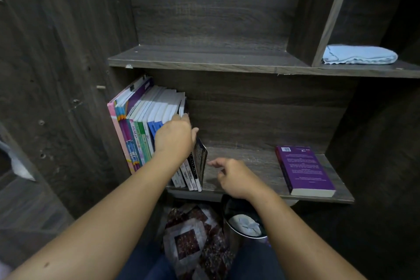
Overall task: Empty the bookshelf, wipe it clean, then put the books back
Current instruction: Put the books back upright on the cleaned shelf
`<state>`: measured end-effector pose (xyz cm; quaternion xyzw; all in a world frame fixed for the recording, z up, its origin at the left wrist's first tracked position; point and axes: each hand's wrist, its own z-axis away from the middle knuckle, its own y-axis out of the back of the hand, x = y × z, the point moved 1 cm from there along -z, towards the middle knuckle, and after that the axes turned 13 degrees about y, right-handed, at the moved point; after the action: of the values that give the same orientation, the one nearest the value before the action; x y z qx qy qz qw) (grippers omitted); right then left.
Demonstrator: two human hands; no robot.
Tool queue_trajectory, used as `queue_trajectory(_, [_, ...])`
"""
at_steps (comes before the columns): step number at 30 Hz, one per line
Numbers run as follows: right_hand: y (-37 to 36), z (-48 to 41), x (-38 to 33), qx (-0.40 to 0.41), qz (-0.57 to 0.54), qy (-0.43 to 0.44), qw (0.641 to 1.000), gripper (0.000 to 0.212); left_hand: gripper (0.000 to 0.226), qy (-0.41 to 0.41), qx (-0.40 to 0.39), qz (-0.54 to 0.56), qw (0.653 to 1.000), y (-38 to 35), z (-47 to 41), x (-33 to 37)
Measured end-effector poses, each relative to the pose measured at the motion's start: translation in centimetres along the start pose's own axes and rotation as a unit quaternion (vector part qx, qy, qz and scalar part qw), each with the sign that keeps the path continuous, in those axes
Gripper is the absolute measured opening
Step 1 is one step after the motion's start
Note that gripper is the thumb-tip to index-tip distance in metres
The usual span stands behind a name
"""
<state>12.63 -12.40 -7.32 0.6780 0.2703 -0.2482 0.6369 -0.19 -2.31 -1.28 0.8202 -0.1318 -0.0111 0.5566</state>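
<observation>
A row of upright books [141, 125] leans against the left wall of the lower shelf [256, 166] of a dark wooden bookshelf. My left hand [175, 136] lies over the tops of the rightmost books, fingers on the page edges and thumb against the black book [201, 161] at the row's end. My right hand [234, 177] hovers just right of that black book with loosely curled fingers, holding nothing. A purple book [304, 169] lies flat at the right end of the same shelf. A folded light blue cloth [360, 54] rests in the upper right compartment.
The upper shelf board [204, 59] holds nothing in its left compartment. Below the lower shelf, on the floor, stand a dark bin [245, 225] with white paper inside and a patterned bag [193, 241]. A wooden side panel [56, 75] closes off the left.
</observation>
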Motion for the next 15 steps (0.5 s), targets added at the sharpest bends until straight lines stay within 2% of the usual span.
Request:
queue_trajectory(5, [-0.3,-1.2,0.3,-0.010,0.000,-0.004,1.000,0.048,0.030,0.016,0.107,0.095,0.990,0.3,2.1,-2.9])
queue_trajectory(11, [-1.1,-5.0,-2.3,0.021,-0.005,0.052,0.998,0.077,0.041,0.057,0.128,0.074,0.987,0.6,1.4,-8.0])
queue_trajectory(15, [-2.8,-7.5,-3.0,-0.004,-0.027,0.028,0.999,0.091,0.046,0.049,0.125,0.095,0.986,1.0,0.1,-10.6])
